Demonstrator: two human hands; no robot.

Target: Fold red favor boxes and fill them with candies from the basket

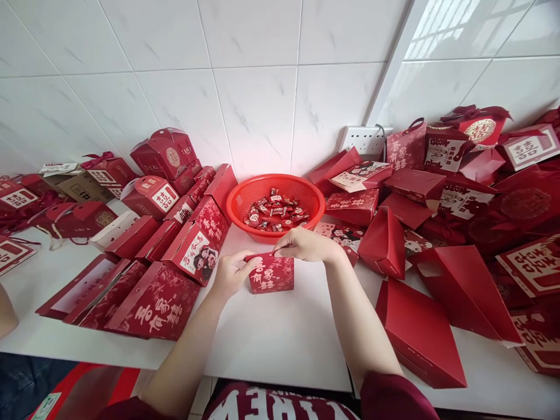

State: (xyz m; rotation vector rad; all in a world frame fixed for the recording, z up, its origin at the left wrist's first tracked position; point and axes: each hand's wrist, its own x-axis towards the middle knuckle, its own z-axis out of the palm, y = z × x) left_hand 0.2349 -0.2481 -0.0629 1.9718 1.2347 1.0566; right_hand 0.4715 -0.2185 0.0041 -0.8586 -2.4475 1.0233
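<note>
A small red paper gift box (272, 275) printed with pale characters stands on the white table in front of me. My left hand (234, 271) grips its upper left corner between thumb and fingers. At the top right edge, my right hand (300, 245) pinches the box with thumb and forefinger. What lies inside the box is hidden. Just behind my hands sits a red plastic basket (234, 207) with perforated sides. Many small wrapped candies (276, 211) lie in its bottom.
Rows of red gift boxes (151, 303) stand on the left. More boxes (420, 332) are heaped on the right, below a white power strip (365, 140) against the tiled wall. Another person's arm (6, 312) shows at the left edge, near a red stool (83, 391).
</note>
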